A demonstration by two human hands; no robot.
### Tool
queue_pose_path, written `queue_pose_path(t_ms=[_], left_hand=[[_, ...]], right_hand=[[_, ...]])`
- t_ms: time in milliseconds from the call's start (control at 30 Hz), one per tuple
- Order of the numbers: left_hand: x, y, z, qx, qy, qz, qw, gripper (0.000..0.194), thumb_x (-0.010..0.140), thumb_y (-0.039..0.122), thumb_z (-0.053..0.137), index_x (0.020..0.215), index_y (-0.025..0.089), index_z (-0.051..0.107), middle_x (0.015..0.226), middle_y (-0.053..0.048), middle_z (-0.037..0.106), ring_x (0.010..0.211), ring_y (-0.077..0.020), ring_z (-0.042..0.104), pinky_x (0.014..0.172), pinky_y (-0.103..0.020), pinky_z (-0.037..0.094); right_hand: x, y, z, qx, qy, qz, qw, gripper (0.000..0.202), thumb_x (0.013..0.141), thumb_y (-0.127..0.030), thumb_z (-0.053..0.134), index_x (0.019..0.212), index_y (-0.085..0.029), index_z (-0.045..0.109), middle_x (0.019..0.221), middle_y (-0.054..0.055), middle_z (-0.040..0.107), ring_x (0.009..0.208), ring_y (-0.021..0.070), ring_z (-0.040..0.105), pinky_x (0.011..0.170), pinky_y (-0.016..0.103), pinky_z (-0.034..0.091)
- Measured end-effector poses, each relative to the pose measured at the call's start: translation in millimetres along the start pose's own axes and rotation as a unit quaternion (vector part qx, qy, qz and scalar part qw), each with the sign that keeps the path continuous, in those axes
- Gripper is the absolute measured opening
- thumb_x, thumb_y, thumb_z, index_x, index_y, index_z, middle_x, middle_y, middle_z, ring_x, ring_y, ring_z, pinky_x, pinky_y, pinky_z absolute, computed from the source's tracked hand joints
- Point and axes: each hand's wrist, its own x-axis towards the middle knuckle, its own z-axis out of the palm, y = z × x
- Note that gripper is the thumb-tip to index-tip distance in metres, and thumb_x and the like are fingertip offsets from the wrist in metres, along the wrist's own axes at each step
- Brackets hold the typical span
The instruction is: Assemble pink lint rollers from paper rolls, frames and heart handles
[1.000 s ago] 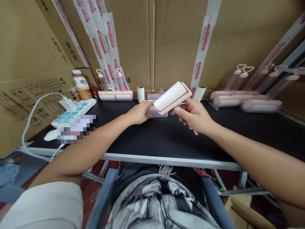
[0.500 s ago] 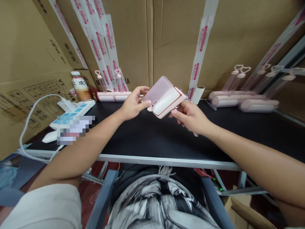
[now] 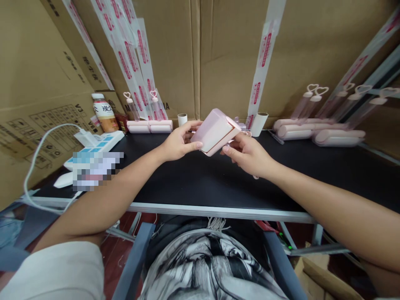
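Above the middle of the black table point(image 3: 187, 183), a pink and white lint roller point(image 3: 217, 135) is tilted between my hands. Its lilac see-through cover point(image 3: 208, 121) lies along the upper left side of the white roll. My left hand point(image 3: 181, 142) grips the cover end, thumb in front and fingers behind. Closed around the handle end at the lower right is my right hand point(image 3: 251, 155); most of the handle is hidden in it, with a small pink tip showing below.
Similar rollers with heart-topped handles stand at back left point(image 3: 150, 126) and right point(image 3: 339, 137). White tubes point(image 3: 259, 124) stand behind my hands. A bottle point(image 3: 104, 112) and a power strip point(image 3: 93, 150) sit left. Cardboard point(image 3: 231, 54) walls the back.
The lilac cover has swung down closer around the white roll. My left hand has shifted slightly right and down with it, and a white tube behind has come into view.
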Motion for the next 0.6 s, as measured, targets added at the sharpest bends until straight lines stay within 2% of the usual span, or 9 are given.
queue_pose_path(t_ms=[100, 200, 333, 400, 467, 533, 600], left_hand=[[-2.0, -1.2, 6.9, -0.012, -0.024, -0.005, 1.000, 0.084, 0.079, 0.052, 0.087, 0.149, 0.022, 0.052, 0.158, -0.017, 0.052, 0.130, -0.0296, 0.064, 0.106, -0.041, 0.056], [-3.0, -1.7, 12.7, -0.009, -0.022, 0.004, 1.000, 0.082, 0.079, 0.050, 0.087, 0.149, 0.023, 0.054, 0.165, -0.016, 0.045, 0.131, -0.0302, 0.063, 0.106, -0.041, 0.056], [-1.0, 2.3, 16.8, -0.031, -0.012, 0.002, 0.999, 0.080, 0.077, 0.050, 0.088, 0.145, 0.020, 0.058, 0.161, -0.017, 0.050, 0.135, -0.0313, 0.060, 0.102, -0.038, 0.057], [1.0, 5.2, 18.4, -0.063, 0.001, -0.041, 0.997, 0.078, 0.076, 0.051, 0.088, 0.141, 0.018, 0.060, 0.148, -0.016, 0.061, 0.123, -0.0283, 0.067, 0.087, -0.033, 0.061], [2.9, 7.6, 19.6, -0.105, 0.025, -0.111, 0.988, 0.070, 0.077, 0.052, 0.086, 0.132, 0.017, 0.062, 0.122, -0.012, 0.072, 0.096, -0.0211, 0.073, 0.070, -0.028, 0.060], [4.3, 9.4, 20.0, -0.143, 0.054, -0.179, 0.972, 0.057, 0.078, 0.050, 0.084, 0.119, 0.017, 0.061, 0.095, -0.005, 0.074, 0.073, -0.0158, 0.071, 0.060, -0.026, 0.058], [5.1, 10.6, 18.9, -0.165, 0.077, -0.231, 0.956, 0.044, 0.082, 0.046, 0.080, 0.108, 0.019, 0.058, 0.079, -0.002, 0.072, 0.065, -0.0151, 0.070, 0.056, -0.024, 0.056]], right_hand=[[-0.7, -4.9, 0.4, 0.010, -0.007, 0.001, 1.000, 0.032, 0.097, -0.042, 0.065, 0.119, -0.018, 0.062, 0.090, 0.006, 0.070, 0.069, 0.0183, 0.062, 0.054, 0.029, 0.048], [-0.7, -9.0, 1.9, 0.044, -0.012, 0.008, 0.999, 0.030, 0.095, -0.042, 0.068, 0.114, -0.019, 0.062, 0.085, 0.004, 0.069, 0.062, 0.0154, 0.057, 0.051, 0.028, 0.047], [-0.2, -14.3, 4.6, 0.111, -0.017, 0.066, 0.991, 0.037, 0.091, -0.044, 0.075, 0.114, -0.020, 0.058, 0.088, 0.004, 0.071, 0.054, 0.0118, 0.054, 0.044, 0.025, 0.045], [0.6, -17.5, 5.0, 0.172, -0.012, 0.124, 0.977, 0.041, 0.088, -0.043, 0.079, 0.113, -0.022, 0.055, 0.091, 0.005, 0.073, 0.051, 0.0110, 0.055, 0.041, 0.025, 0.045], [2.3, -20.4, 3.0, 0.246, 0.011, 0.178, 0.953, 0.043, 0.085, -0.039, 0.082, 0.111, -0.023, 0.051, 0.094, 0.005, 0.074, 0.053, 0.0126, 0.061, 0.042, 0.026, 0.050], [4.4, -22.8, -2.0, 0.308, 0.038, 0.209, 0.927, 0.044, 0.082, -0.033, 0.085, 0.109, -0.025, 0.051, 0.098, 0.006, 0.075, 0.061, 0.0175, 0.070, 0.048, 0.031, 0.058], [6.3, -25.3, -9.2, 0.346, 0.040, 0.214, 0.912, 0.043, 0.080, -0.032, 0.085, 0.109, -0.025, 0.054, 0.108, 0.008, 0.075, 0.076, 0.0233, 0.077, 0.060, 0.038, 0.066]])
